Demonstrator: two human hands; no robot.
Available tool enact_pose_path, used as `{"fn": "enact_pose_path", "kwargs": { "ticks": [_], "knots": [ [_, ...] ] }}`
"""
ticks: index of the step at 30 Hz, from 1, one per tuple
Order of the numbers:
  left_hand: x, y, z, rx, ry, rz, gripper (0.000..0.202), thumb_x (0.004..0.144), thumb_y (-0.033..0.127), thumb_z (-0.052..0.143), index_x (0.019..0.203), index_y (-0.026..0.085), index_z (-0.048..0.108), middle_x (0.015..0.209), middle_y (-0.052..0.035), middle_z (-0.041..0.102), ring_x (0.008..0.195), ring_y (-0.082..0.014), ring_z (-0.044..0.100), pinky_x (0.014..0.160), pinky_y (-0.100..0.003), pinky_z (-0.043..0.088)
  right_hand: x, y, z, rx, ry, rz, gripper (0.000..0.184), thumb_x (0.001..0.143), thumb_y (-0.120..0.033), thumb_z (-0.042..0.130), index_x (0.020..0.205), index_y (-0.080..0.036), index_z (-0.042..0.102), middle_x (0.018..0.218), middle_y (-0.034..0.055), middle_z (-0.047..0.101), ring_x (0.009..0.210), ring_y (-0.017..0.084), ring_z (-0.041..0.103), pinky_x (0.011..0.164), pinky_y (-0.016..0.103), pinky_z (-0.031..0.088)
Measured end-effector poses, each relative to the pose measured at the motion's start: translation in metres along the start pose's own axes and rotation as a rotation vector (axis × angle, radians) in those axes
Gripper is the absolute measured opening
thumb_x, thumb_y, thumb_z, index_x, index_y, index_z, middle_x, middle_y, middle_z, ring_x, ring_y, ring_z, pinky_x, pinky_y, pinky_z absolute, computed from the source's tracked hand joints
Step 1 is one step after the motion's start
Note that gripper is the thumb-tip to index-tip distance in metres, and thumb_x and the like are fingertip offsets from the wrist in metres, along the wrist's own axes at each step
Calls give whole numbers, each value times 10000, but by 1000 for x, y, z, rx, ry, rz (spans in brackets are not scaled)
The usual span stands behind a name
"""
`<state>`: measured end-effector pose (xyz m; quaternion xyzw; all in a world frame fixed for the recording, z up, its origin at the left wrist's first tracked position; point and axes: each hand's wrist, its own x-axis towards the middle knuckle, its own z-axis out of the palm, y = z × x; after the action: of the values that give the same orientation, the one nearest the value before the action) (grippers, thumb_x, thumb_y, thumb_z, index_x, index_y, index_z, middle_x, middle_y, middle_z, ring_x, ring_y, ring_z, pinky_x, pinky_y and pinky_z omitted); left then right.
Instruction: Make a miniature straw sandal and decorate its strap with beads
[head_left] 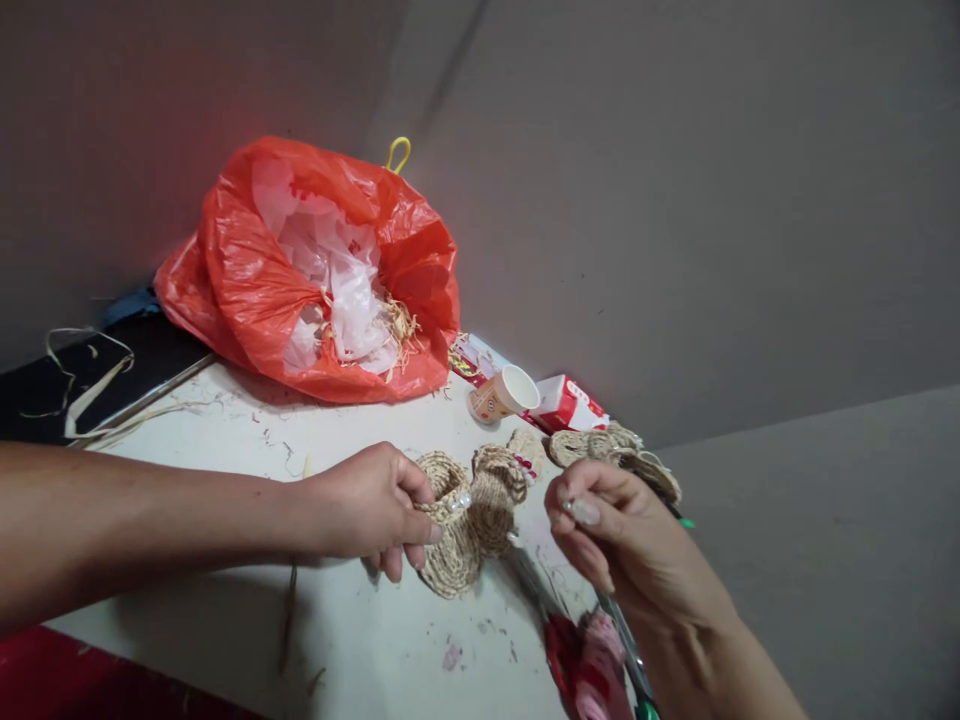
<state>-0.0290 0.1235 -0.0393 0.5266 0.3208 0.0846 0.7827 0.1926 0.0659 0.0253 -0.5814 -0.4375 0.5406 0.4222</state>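
My left hand [379, 505] is closed on a small braided straw slipper [452, 562], its thumb and fingers pinching the left edge. Clear beads [460, 502] sit on the slipper's band. Just to the right lies another braided straw slipper [493, 510], and a paler straw piece with red beads [527, 467] is behind it. My right hand [630, 540] is raised over the right side of the table, thumb and forefinger pressed together. Whatever may be in that pinch is too small to make out. Red-handled scissors [561, 650] lie below, left of the right wrist.
A red plastic bag [247, 270] with white plastic and straw scraps stands at the back of the white table [375, 650]. Behind the slippers are a paper cup [491, 398], a red-and-white box [564, 405] and more straw pieces [600, 445]. A pink bundle [602, 650] lies in front.
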Motion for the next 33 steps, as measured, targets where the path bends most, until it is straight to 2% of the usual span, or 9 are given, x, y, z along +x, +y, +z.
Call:
{"fn": "enact_pose_path", "kwargs": {
  "ticks": [2, 5, 8, 15, 19, 24, 27, 30, 33],
  "knots": [
    [0, -1, 1, -1, 4, 7, 179, 695, 266, 662, 678, 190, 500, 540, 31, 627, 392, -101, 533, 388, -210, 387, -6, 10, 9, 75, -54, 56, 176, 620, -323, 852, 663, -224, 713, 558, 11, 694, 277, 57, 465, 263, 148, 325],
    [-2, -1, 1, 2, 10, 12, 179, 692, 262, 665, 695, 192, 500, 537, 37, 621, 399, -100, 531, 388, -201, 380, -11, 18, 19, 9, -111, 86, 92, 709, -261, 806, 738, -218, 730, 553, 16, 703, 372, 75, 561, 361, 148, 427],
    [-4, -1, 0, 15, -9, 24, 169, 708, 262, 650, 686, 189, 499, 542, 38, 612, 413, -98, 538, 394, -196, 381, -14, 21, 26, -50, -136, 108, 70, 770, -265, 764, 776, -207, 726, 544, 12, 695, 428, 69, 579, 437, 148, 459],
    [-3, -2, 0, 12, -32, 34, 164, 694, 259, 658, 685, 181, 515, 539, 31, 606, 407, -93, 539, 397, -187, 386, -21, 20, 42, -244, -4, 94, 199, 732, -389, 770, 768, -204, 705, 500, -3, 623, 430, 100, 509, 430, 209, 426],
    [-2, -3, 0, 3, -46, 35, 136, 691, 231, 641, 670, 177, 518, 540, 27, 604, 412, -92, 540, 404, -186, 390, -25, 20, 50, -509, 53, -88, 168, 784, -402, 706, 770, -235, 704, 558, -11, 605, 461, 112, 479, 412, 218, 379],
    [-3, -2, 0, 26, -57, 37, 113, 728, 222, 611, 661, 166, 540, 555, 21, 601, 418, -91, 535, 405, -189, 382, -24, 20, 57, -808, -34, -359, 84, 878, -255, 597, 815, -269, 652, 705, 1, 670, 596, 150, 607, 549, 247, 475],
    [-3, 0, 0, 31, -51, 38, 118, 743, 220, 599, 659, 167, 535, 550, 25, 595, 410, -88, 529, 406, -188, 381, -23, 22, 58, -927, -70, -525, 139, 881, -163, 563, 899, -287, 622, 746, 10, 671, 617, 158, 626, 563, 258, 486],
    [-3, -1, 0, 34, -55, 43, 100, 741, 193, 581, 656, 167, 536, 556, 24, 599, 414, -86, 531, 405, -183, 380, -23, 25, 59, -1002, -79, -601, 207, 882, -117, 538, 969, -297, 591, 742, 11, 652, 606, 156, 618, 549, 257, 477],
    [-2, -2, 0, 32, -66, 46, 86, 736, 185, 573, 659, 167, 540, 565, 20, 605, 424, -88, 536, 402, -182, 381, -24, 26, 58, -1048, -60, -633, 202, 887, -118, 528, 981, -292, 568, 750, 19, 650, 605, 162, 614, 539, 261, 472]
  ]
}}
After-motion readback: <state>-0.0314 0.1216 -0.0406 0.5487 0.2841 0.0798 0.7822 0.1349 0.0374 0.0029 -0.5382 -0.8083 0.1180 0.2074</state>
